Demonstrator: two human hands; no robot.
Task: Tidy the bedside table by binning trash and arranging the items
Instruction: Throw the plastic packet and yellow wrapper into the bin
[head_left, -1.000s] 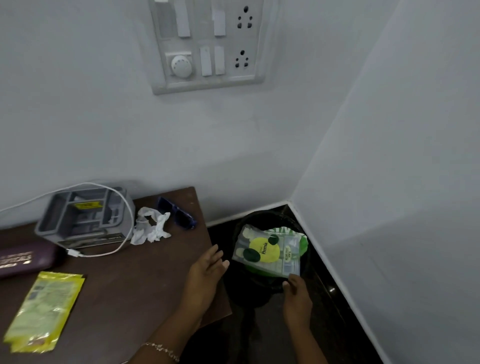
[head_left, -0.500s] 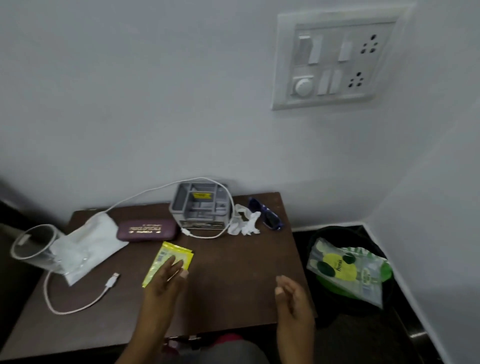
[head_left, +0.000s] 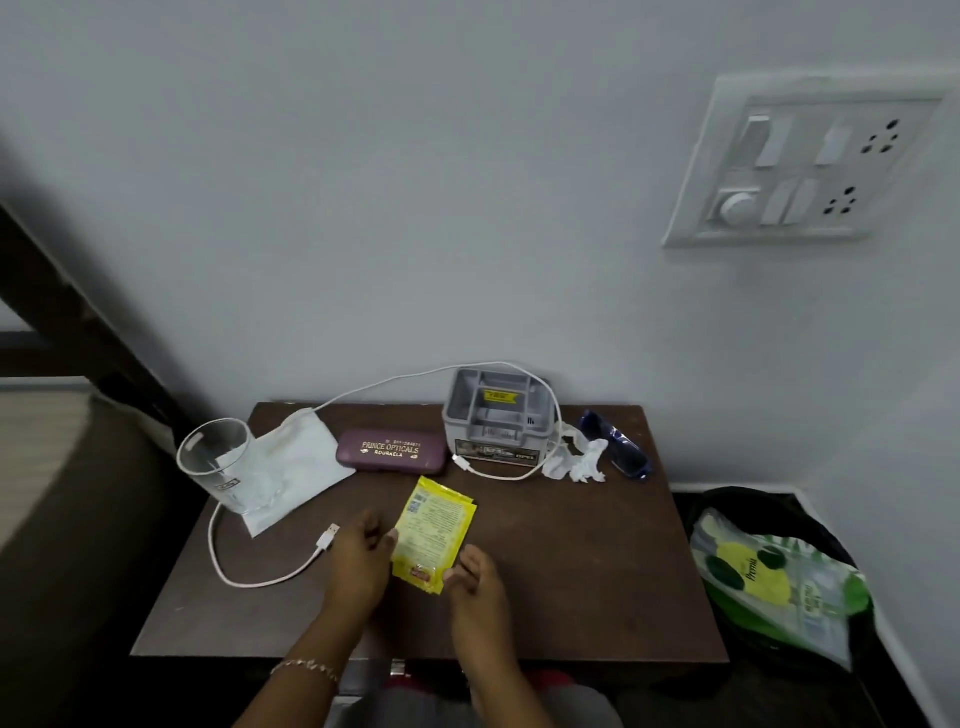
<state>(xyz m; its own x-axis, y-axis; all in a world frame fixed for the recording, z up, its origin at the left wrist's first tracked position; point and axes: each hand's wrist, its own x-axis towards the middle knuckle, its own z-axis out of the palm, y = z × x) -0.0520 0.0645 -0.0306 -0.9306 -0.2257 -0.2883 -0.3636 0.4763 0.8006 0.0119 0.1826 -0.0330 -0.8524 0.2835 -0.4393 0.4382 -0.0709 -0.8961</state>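
Note:
A yellow wrapper (head_left: 434, 530) lies flat near the front middle of the brown bedside table (head_left: 571, 561). My left hand (head_left: 358, 564) touches its left edge with the fingers curled. My right hand (head_left: 475, 582) rests at its lower right corner, fingers loosely bent. Neither hand has lifted it. A crumpled white tissue (head_left: 576, 460) lies at the back right, next to blue sunglasses (head_left: 618, 449). The black bin (head_left: 748, 499) stands on the floor right of the table, with a green and white packet (head_left: 769, 582) on top.
A grey organiser box (head_left: 496, 421) stands at the back middle with a white cable (head_left: 249, 577) looped round it and across the table. A maroon spectacle case (head_left: 392, 451), a white cloth pouch (head_left: 301, 462) and a glass (head_left: 221, 462) sit at the back left. A bed is at the left.
The view swung from the bin back to the table. My right hand let go of the green packet, which stays on the bin. Both hands came in to the yellow wrapper.

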